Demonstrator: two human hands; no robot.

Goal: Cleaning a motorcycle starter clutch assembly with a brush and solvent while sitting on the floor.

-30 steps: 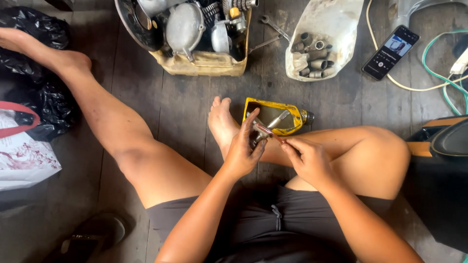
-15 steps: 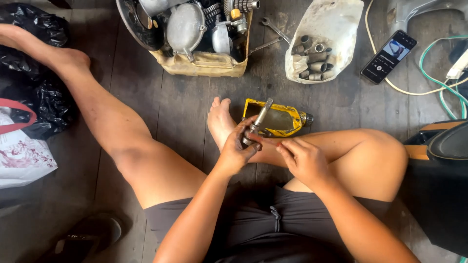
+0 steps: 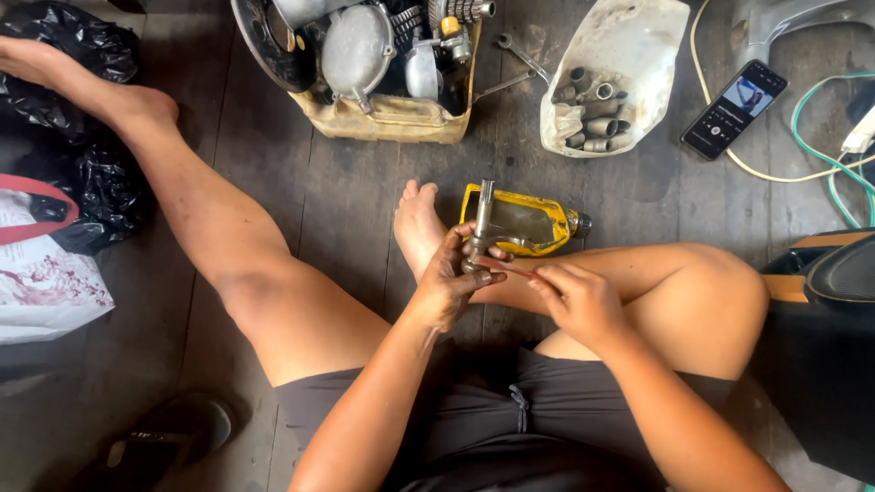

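Observation:
My left hand (image 3: pixel 448 284) is closed around the lower end of a grey metal shaft part (image 3: pixel 480 219) that stands nearly upright above my shin. My right hand (image 3: pixel 576 301) pinches a thin reddish rod-like tool (image 3: pixel 507 267) whose tip reaches the base of the part, beside my left fingers. Just behind both hands a cut-open yellow container (image 3: pixel 519 220) lies on the wooden floor. I sit on the floor with my right leg folded across and my left leg stretched out.
A tan tub (image 3: pixel 392 117) of engine parts stands at the top centre, with a spanner (image 3: pixel 516 53) beside it. A white cut jug (image 3: pixel 629 46) holds several metal sleeves. A phone (image 3: pixel 735 108), cables, black bags (image 3: pixel 68 196) and a sandal (image 3: pixel 169 435) lie around.
The metal part has been tipped from a slant to nearly upright in my left hand. My right hand has stayed at its base with the thin tool.

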